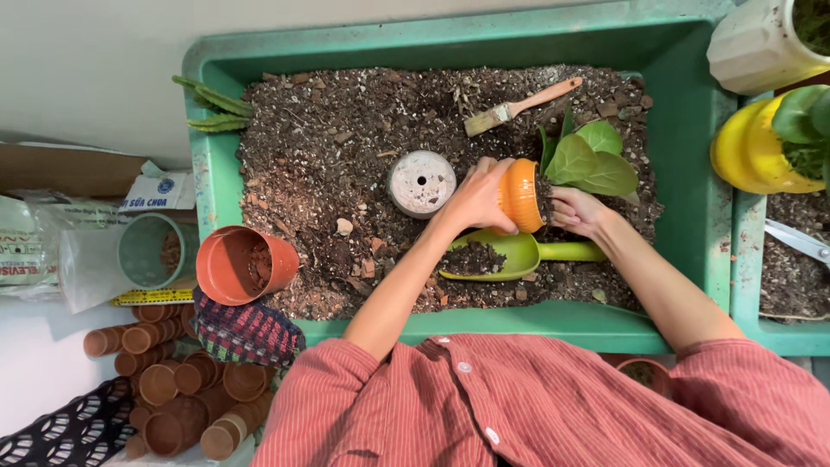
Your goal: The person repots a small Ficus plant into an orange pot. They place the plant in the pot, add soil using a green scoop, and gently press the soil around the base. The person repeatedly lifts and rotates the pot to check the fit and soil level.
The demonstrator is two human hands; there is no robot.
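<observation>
orange pot (520, 195) centre-right of frame, tipped on its side over the soil in the green tray (692, 164), likely so spills fall there | left hand (474, 199) closed around pot's base | right hand (577, 211) curled at pot's mouth, pressing the leafy plant's (590, 161) rootball | green scoop (519, 254) just below

A wooden-handled paintbrush (519, 107) is lying on the soil near an upturned round white pot (421, 182). A terracotta-coloured plastic pot (245, 265) is leaning on the green tray's rim (201, 164), above stacked small brown pots (186, 402). A yellow pot (750, 149) is standing at right.
</observation>
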